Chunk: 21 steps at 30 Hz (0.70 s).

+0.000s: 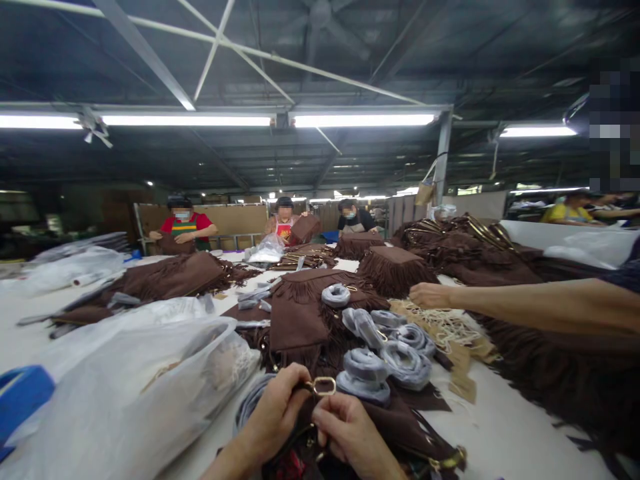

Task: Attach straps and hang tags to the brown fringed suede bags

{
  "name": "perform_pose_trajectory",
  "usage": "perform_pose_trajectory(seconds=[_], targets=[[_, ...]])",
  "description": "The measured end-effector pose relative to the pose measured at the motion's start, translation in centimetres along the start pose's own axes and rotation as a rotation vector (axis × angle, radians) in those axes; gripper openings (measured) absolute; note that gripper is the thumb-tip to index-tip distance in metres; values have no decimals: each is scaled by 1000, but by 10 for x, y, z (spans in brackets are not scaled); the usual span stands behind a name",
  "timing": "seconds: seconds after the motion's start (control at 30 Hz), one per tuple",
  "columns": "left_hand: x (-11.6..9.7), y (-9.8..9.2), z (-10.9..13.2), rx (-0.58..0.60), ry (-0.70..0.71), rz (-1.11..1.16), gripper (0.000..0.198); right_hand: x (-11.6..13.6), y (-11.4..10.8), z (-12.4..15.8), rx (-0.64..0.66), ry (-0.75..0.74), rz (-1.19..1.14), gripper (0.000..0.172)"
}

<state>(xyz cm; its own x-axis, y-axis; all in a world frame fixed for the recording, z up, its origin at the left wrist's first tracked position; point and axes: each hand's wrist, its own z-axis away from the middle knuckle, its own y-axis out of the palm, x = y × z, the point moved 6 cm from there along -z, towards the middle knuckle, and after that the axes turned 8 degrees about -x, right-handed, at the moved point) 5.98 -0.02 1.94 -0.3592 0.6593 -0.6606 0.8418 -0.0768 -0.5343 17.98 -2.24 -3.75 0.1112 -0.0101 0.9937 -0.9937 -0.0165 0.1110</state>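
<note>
"So, where's the ring (pixel 325 386)?"
"Between left hand (pixel 280 403) and right hand (pixel 347 427), long axis running left to right. Left fingers pinch its clasp (pixel 311 385)."
"Right ones?"
"Tips together, hold unclear. The bag (pixel 393 423) beneath is partly hidden."

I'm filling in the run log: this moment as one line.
left-hand grip: at gold rounded-rectangular metal ring | right-hand grip: just below it, held item unclear | nearby: grey wrapped coils, brown fringed fabric piece
</note>
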Motion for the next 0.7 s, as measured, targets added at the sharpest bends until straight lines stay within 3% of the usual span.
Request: perform_pose_trajectory(seconds=[0.13, 0.23, 0.4, 0.53, 0.7], targets=[[-6, 2, 1, 83, 24, 80, 16, -2, 1, -1, 13, -33, -1, 45], [0, 3, -2, 77, -57, 129, 25, -2, 1, 0, 15, -32, 15, 46], [14, 1, -6, 33, -260, 365, 20, 4, -10, 5, -7, -5, -15, 50], [22, -4, -4, -24, -382, 485, 18, 14, -28, 11, -97, 41, -219, 45], [20, 3, -4, 2, -375, 488, 14, 24, -24, 17, -113, 96, -523, 46]])
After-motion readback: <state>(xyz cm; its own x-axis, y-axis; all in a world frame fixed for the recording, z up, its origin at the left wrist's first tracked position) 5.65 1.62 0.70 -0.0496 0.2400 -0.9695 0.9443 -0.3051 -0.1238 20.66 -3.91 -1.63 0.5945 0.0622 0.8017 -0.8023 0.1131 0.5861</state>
